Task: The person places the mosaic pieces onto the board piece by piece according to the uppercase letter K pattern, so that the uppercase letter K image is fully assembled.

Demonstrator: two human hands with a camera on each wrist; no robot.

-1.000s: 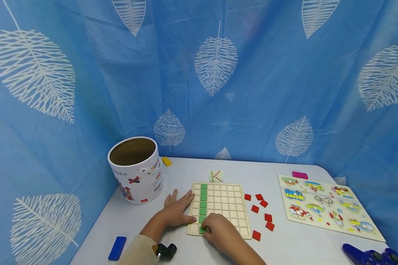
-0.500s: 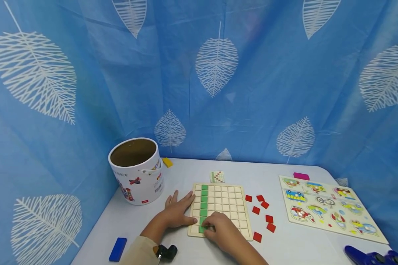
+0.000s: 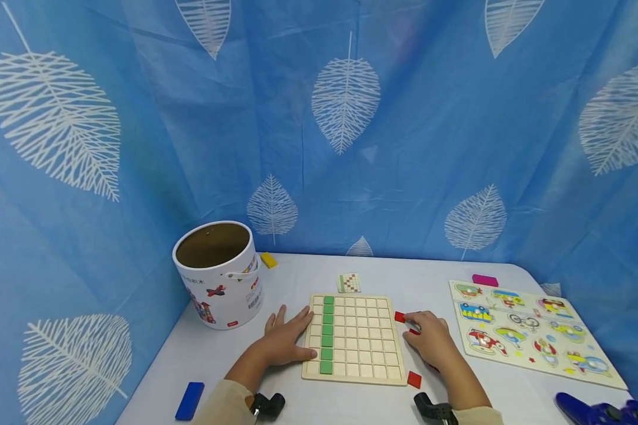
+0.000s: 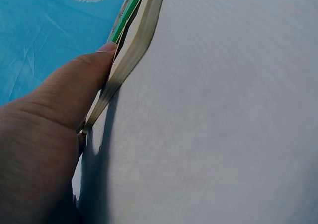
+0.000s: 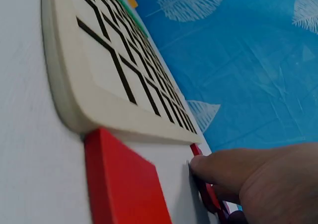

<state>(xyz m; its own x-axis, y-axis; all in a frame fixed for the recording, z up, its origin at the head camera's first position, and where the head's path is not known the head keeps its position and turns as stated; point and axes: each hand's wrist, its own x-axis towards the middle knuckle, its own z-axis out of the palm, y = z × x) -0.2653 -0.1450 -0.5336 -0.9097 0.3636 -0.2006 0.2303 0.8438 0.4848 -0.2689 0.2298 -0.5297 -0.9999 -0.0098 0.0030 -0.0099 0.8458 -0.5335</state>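
A wooden grid board (image 3: 361, 342) lies on the white table with one column of green tiles (image 3: 326, 330) filled near its left side. My left hand (image 3: 284, 341) lies flat on the table, thumb against the board's left edge (image 4: 136, 40). My right hand (image 3: 427, 341) rests palm down on the loose red tiles right of the board, its fingertips touching one. One red tile (image 3: 400, 317) shows beyond its fingers and another (image 3: 414, 379) lies near the board's front right corner. In the right wrist view, that near red tile (image 5: 124, 179) lies by the board (image 5: 99, 85), and a finger (image 5: 238, 169) touches a further tile.
A white paper bucket (image 3: 220, 277) stands at the left. A blue block (image 3: 189, 400), a yellow block (image 3: 268, 260), a small pattern card (image 3: 348, 283), a vehicle peg puzzle (image 3: 531, 330) and a pink block (image 3: 484, 280) lie around. Blue leaf-print curtains enclose the table.
My right hand left the bottom of the green column and moved right onto the red tiles. The lowest green tile now sits uncovered in the board. The left hand stayed put.
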